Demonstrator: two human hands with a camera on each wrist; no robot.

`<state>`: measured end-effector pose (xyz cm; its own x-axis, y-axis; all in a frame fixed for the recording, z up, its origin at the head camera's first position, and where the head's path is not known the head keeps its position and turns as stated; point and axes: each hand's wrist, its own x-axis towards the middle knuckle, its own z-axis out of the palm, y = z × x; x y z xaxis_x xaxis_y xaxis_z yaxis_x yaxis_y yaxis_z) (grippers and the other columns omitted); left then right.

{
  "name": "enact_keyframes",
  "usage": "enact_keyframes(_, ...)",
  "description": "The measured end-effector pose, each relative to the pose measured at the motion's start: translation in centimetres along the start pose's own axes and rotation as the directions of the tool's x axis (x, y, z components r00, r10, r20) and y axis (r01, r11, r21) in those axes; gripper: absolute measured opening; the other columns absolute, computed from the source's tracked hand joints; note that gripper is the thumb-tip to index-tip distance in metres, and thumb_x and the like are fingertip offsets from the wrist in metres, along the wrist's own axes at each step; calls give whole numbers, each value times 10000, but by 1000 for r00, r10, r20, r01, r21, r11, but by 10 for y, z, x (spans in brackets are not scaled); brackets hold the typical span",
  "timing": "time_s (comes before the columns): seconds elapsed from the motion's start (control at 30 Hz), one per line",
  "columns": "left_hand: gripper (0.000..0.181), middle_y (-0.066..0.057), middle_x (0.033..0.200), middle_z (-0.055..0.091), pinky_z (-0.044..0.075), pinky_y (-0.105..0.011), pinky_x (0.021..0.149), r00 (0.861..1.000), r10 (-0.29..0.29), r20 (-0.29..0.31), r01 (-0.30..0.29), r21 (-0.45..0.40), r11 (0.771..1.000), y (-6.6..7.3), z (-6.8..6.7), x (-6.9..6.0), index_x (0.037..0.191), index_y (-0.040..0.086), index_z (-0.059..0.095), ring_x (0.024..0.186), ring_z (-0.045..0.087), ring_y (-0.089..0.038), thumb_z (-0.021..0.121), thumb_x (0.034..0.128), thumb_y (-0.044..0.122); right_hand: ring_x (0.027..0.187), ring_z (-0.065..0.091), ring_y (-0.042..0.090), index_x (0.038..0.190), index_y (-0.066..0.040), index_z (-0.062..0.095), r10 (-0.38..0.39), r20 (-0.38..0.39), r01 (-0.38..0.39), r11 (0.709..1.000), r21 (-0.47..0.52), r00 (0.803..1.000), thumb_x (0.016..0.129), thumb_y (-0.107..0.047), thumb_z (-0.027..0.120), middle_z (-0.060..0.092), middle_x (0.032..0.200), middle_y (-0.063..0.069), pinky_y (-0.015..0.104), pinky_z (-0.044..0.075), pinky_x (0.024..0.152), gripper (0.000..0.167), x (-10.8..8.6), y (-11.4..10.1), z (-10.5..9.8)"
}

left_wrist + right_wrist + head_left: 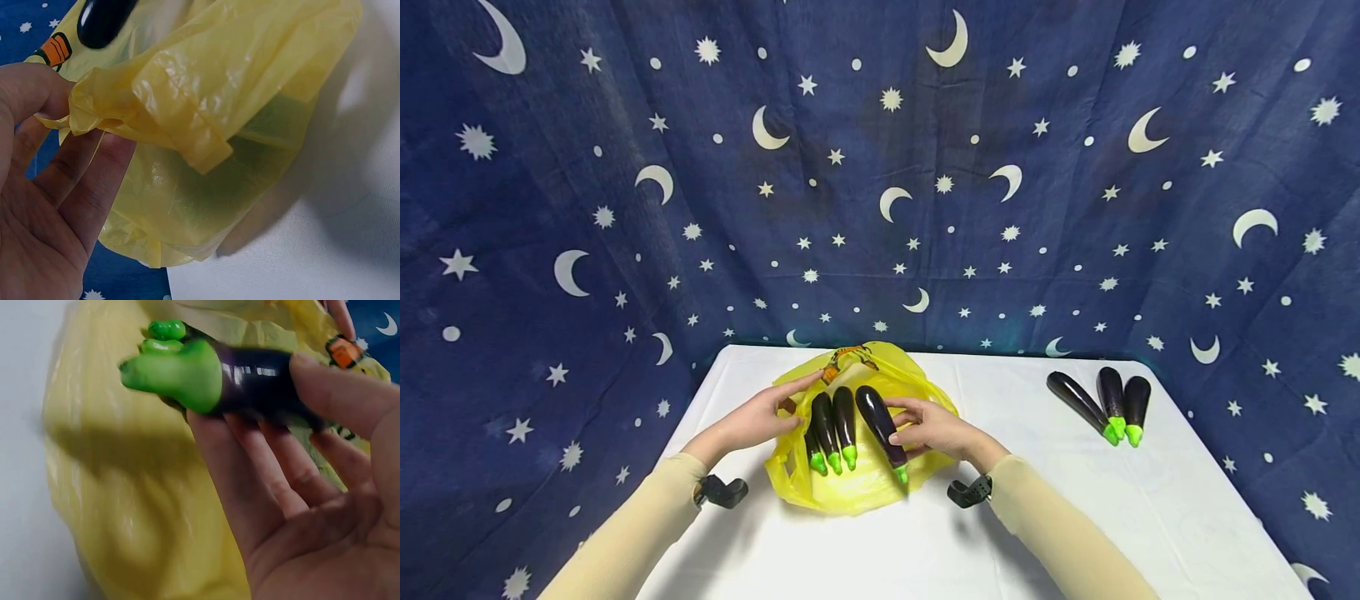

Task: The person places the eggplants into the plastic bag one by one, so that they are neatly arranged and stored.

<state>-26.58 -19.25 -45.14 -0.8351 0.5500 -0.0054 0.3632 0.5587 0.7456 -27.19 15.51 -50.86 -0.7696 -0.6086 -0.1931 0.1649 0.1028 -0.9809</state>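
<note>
A yellow plastic bag (pixel 820 496) lies spread on the white table, its mouth held open. My left hand (pixel 760 418) pinches the bag's edge between thumb and fingers, as the left wrist view shows with the crumpled plastic (pixel 119 103). My right hand (pixel 938 429) grips a dark purple eggplant (pixel 878 423) with a green stem end, above the bag's right part. In the right wrist view, the thumb lies on one side of this eggplant (pixel 262 381) and the fingers on the other. Several more eggplants (pixel 845 417) lie side by side in the bag, near my left hand.
Toward the table's right side, three eggplants (pixel 1110 398) lie close together, green ends toward me. The white table (pixel 1015 500) ends at a dark blue curtain (pixel 850 192) with moons and stars, which also hangs at both sides.
</note>
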Motion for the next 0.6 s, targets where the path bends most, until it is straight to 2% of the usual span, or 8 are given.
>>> enact_keyframes(0.1, 796, 5, 1584, 415, 487, -413, 895, 1000, 1, -2, -1, -1, 1000, 0, 0, 0, 1613, 331, 341, 1052, 579, -221, 642, 937, 36, 986, 718, 349, 1583, -116, 381, -8, -43, 8, 1000, -2, 999, 935, -62, 728, 635, 1254, 191, 507, 579, 820, 737, 10, 1, 7)
enact_keyframes(0.3, 788, -3, 1588, 412, 485, -410, 917, 1000, -4, 0, 4, -7, 1000, 0, 0, 2, 1609, 333, 350, 1075, 581, -221, 646, 938, 46, 980, 715, 338, 1585, -82, 360, -30, -127, 32, 999, 13, 991, 935, -61, 729, 629, 1260, 216, 480, 586, 810, 747, 29, 5, 16)
enact_keyframes(0.6, 793, -3, 1585, 413, 495, -405, 895, 1000, -9, 6, 9, -21, 1000, 1, 0, 2, 1607, 361, 342, 1073, 580, -227, 635, 941, 45, 971, 716, 316, 1582, -60, 353, -5, -237, 8, 1000, 13, 972, 928, -97, 748, 642, 1246, 214, 466, 590, 802, 765, 50, 15, 23)
